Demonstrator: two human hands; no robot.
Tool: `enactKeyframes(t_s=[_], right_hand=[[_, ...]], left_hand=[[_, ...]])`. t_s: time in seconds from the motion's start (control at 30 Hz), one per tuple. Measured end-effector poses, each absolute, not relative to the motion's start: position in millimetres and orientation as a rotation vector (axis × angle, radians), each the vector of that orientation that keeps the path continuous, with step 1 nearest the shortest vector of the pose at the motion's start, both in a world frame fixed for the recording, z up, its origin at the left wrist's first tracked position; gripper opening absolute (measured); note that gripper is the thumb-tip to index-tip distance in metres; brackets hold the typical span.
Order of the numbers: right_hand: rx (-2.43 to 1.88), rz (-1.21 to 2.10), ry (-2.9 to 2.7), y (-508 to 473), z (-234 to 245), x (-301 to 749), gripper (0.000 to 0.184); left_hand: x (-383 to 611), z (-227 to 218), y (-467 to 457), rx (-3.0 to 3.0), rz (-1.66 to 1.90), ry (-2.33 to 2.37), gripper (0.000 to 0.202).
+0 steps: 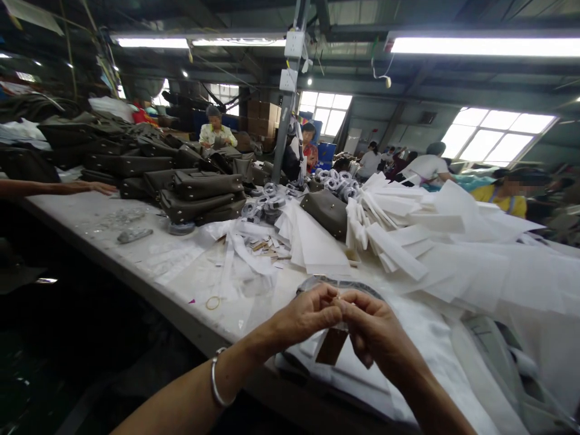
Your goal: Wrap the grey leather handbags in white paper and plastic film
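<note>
My left hand (304, 316) and my right hand (374, 329) meet fingertip to fingertip low in the head view, above the table's near edge. Both are pinched closed on the top of a small brown tag (331, 345) that hangs down between them. A silver bangle (216, 380) circles my left wrist. Under my hands lies white fabric (408, 338) with a clear plastic wrapper (317, 283) just behind my fingers.
The long white table (149, 254) carries stacked grey-brown bags (199, 190), a single bag (328, 211), heaps of white paper sheets (421, 235), rings of tape (267, 199) and a rubber band (212, 302). Another person's hand (86, 188) rests at far left. Several workers sit behind.
</note>
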State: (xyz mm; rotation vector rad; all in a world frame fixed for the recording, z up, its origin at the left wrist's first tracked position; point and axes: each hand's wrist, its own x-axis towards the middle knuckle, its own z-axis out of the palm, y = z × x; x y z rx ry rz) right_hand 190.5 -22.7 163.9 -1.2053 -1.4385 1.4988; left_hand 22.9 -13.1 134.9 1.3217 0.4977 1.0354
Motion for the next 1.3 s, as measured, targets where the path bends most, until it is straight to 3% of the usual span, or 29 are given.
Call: enactKeyframes(t_s=[0.2,0.37,0.57,0.67,0.77,0.93,1.1,1.3], right_hand=[[-1.178,1.210,-1.470,-21,155,208,0.034],[-1.103,1.568,-1.066,-19,153,205,0.031],[-1.239,1.604,-1.022,21,154,205,0.041],[-1.379,1.701,-1.088,56,142,207,0.042],[-1.480,1.932,-1.151,92,118,204,0.033],[-1.624,2.249,-1.172,133,80,191,0.022],[-1.368,2.312,-1.210,141,69,176,0.027],[-1.239,2.360,-1.157,140,48,170,0.020]], left_hand=[[40,108,-25,1.299,0.836,0.641,0.030],[44,98,-33,1.341,0.646,0.545,0.029],[-3,110,2,1.613,0.915,0.676,0.041],[-25,87,49,1.562,1.126,1.095,0.026],[-31,52,91,1.522,1.085,1.271,0.012],[-17,20,117,1.430,0.880,1.159,0.018],[-11,20,121,1.477,0.857,1.108,0.030],[-10,20,123,1.911,0.833,1.318,0.020]])
